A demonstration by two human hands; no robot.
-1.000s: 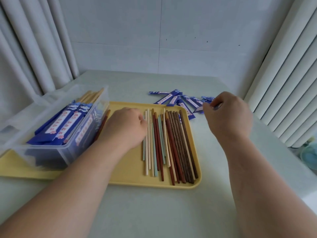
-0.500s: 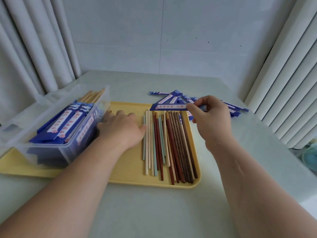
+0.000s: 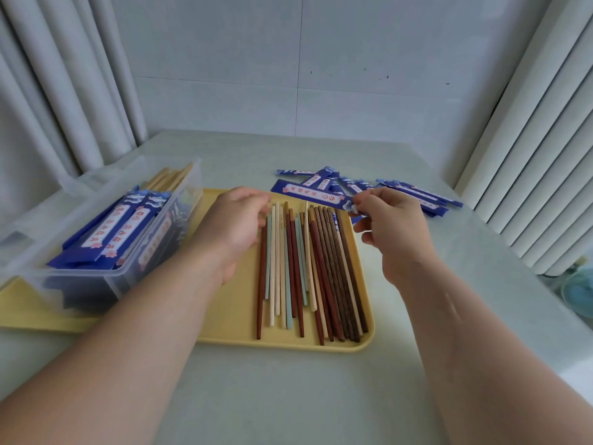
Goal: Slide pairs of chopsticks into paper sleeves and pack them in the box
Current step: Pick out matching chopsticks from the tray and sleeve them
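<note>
Several loose chopsticks (image 3: 301,268) in red-brown, cream, pale blue and dark wood lie side by side on a yellow tray (image 3: 231,316). My right hand (image 3: 391,229) pinches one end of a blue paper sleeve (image 3: 309,192) and holds it level above the far ends of the chopsticks. My left hand (image 3: 236,226) rests on the tray with its fingertips at the far ends of the leftmost chopsticks; whether it grips any is hidden. A clear plastic box (image 3: 106,226) on the left holds several sleeved pairs.
A pile of empty blue sleeves (image 3: 414,194) lies on the pale table beyond the tray. Curtains hang at the left and right. A wall closes the far side. A pale blue object (image 3: 577,293) sits low at the right edge.
My right hand lifted one sleeve out of the pile and brought it left and nearer, over the chopstick ends. My left hand shifted right toward the leftmost chopsticks.
</note>
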